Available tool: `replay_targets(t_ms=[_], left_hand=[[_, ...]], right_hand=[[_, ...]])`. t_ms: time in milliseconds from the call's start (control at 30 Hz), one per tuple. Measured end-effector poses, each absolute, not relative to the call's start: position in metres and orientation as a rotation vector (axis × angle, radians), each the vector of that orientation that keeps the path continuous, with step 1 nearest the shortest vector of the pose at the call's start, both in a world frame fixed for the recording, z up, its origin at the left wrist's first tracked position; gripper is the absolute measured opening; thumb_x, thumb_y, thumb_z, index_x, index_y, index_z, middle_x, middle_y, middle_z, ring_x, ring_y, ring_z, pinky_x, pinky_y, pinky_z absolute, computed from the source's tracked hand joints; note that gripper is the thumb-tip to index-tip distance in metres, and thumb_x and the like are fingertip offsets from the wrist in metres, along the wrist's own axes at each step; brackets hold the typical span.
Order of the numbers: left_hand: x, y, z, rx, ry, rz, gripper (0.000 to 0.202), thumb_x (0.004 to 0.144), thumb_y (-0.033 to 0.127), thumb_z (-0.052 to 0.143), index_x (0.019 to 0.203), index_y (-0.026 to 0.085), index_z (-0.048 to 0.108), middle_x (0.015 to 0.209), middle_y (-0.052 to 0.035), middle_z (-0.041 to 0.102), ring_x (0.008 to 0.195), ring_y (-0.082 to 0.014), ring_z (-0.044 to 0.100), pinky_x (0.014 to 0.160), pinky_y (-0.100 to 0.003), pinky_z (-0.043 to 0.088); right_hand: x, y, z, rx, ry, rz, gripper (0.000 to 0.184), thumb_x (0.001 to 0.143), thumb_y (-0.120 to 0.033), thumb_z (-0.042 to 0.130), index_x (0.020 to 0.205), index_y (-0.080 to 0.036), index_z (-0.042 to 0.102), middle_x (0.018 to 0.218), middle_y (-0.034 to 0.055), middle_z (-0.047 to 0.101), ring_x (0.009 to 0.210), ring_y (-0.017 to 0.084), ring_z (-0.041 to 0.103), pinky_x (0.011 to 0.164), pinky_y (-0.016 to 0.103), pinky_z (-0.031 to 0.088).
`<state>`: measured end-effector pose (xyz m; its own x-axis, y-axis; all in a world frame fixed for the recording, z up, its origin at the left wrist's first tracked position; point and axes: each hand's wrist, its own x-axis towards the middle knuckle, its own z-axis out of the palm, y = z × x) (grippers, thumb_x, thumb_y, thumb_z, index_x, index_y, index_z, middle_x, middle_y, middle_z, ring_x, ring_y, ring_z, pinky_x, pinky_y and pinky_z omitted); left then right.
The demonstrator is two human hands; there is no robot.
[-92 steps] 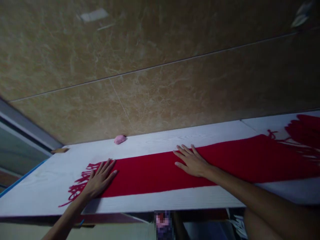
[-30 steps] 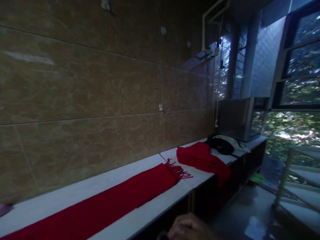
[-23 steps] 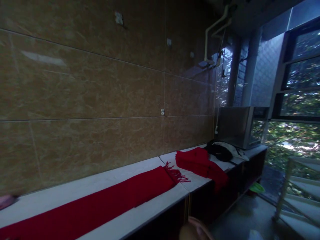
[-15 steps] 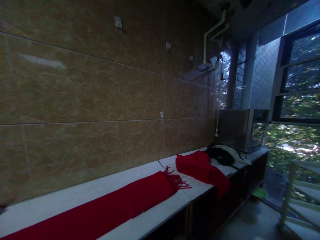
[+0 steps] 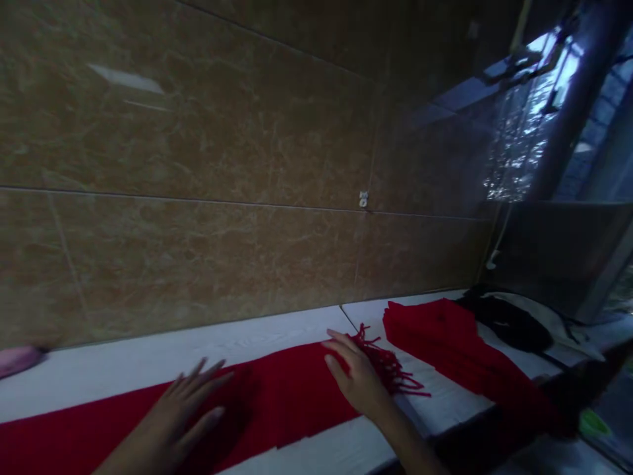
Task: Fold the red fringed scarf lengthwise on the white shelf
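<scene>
A long red scarf [image 5: 291, 389] lies flat along the white counter, its fringed end toward the right. Over its left part is my left hand [image 5: 180, 412], fingers spread, holding nothing. My right hand [image 5: 356, 376] is at the scarf's right end beside the fringe, fingers stretched out and thumb apart. Whether either palm touches the cloth I cannot tell. Farther right, a second piece of red cloth [image 5: 445, 336] lies folded, part of it hanging over the counter's front edge.
A black and white item, perhaps a bag [image 5: 519, 323], rests beyond the folded red cloth. Behind it stands a large dark box-shaped thing [image 5: 558, 251]. At the far left is a pink object [image 5: 20, 359]. A tiled wall [image 5: 222, 251] runs along the counter's back.
Both hands have come into view over the scarf. The view has turned down and left and come closer, so the pink object now shows at the left. The scarf looks the same.
</scene>
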<state>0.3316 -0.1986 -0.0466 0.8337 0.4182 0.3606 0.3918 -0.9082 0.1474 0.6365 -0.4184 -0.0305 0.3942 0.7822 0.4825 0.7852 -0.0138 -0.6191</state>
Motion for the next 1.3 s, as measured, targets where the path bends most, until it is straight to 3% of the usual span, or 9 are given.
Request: replay_targets(t_ms=[133, 233, 400, 600, 900, 1067, 1300], left_hand=[[0.419, -0.213, -0.034, 2.830, 0.457, 0.177, 0.061, 0.105, 0.064, 0.036, 0.160, 0.039, 0.037, 0.169, -0.0035, 0.028, 0.158, -0.0377, 0.019, 0.125, -0.070, 0.023], [0.447, -0.209, -0.040, 2.799, 0.424, 0.160, 0.063, 0.105, 0.064, 0.037, 0.163, 0.042, 0.027, 0.170, -0.0016, 0.023, 0.159, -0.0379, 0.014, 0.125, -0.072, 0.014], [0.438, -0.190, -0.052, 2.755, 0.360, 0.160, 0.062, 0.105, 0.060, 0.043, 0.162, 0.048, 0.023, 0.170, 0.0029, 0.022, 0.159, -0.0366, 0.016, 0.126, -0.071, 0.015], [0.435, -0.187, -0.050, 2.705, 0.439, 0.147, 0.060, 0.107, 0.057, 0.039, 0.163, 0.038, 0.031, 0.171, -0.0029, 0.025, 0.160, -0.0340, 0.017, 0.128, -0.069, 0.015], [0.434, -0.189, -0.052, 2.736, 0.388, 0.072, 0.068, 0.105, 0.065, 0.036, 0.165, 0.035, 0.026, 0.172, -0.0049, 0.016, 0.161, -0.0351, 0.010, 0.128, -0.070, 0.007], [0.436, -0.190, -0.055, 2.743, 0.342, 0.056, 0.080, 0.098, 0.077, 0.039, 0.165, 0.035, 0.024, 0.172, -0.0092, 0.012, 0.160, -0.0402, 0.007, 0.125, -0.074, 0.006], [0.438, -0.189, -0.060, 2.764, 0.364, 0.026, 0.087, 0.095, 0.080, 0.041, 0.165, 0.033, 0.024, 0.173, -0.0095, 0.009, 0.160, -0.0412, 0.003, 0.125, -0.075, 0.003]], right_hand=[[0.653, -0.316, -0.043, -1.938, -1.579, 0.114, 0.046, 0.100, -0.029, 0.056, 0.143, -0.016, 0.063, 0.164, 0.0165, 0.039, 0.155, 0.031, 0.032, 0.128, 0.055, 0.026], [0.661, -0.290, -0.067, -1.900, -1.664, 0.101, 0.044, 0.104, -0.034, 0.052, 0.145, -0.022, 0.062, 0.166, 0.0120, 0.037, 0.158, 0.030, 0.026, 0.129, 0.059, 0.021], [0.677, -0.287, -0.086, -1.817, -1.675, 0.141, 0.047, 0.108, -0.043, 0.043, 0.147, -0.024, 0.060, 0.165, 0.0084, 0.040, 0.157, 0.026, 0.029, 0.130, 0.059, 0.017], [0.691, -0.282, -0.086, -1.768, -1.630, 0.071, 0.049, 0.107, -0.050, 0.040, 0.135, -0.022, 0.069, 0.158, 0.0109, 0.050, 0.153, 0.029, 0.037, 0.129, 0.065, 0.012], [0.709, -0.284, -0.090, -1.755, -1.590, 0.041, 0.048, 0.104, -0.052, 0.044, 0.131, -0.023, 0.072, 0.154, 0.0119, 0.054, 0.148, 0.028, 0.045, 0.128, 0.060, 0.023], [0.707, -0.283, -0.090, -1.748, -1.635, 0.084, 0.046, 0.105, -0.050, 0.046, 0.131, -0.023, 0.072, 0.153, 0.0121, 0.056, 0.147, 0.027, 0.047, 0.127, 0.058, 0.026], [0.708, -0.283, -0.093, -1.763, -1.628, 0.075, 0.044, 0.104, -0.049, 0.047, 0.131, -0.025, 0.073, 0.152, 0.0109, 0.057, 0.146, 0.027, 0.048, 0.128, 0.056, 0.028]])
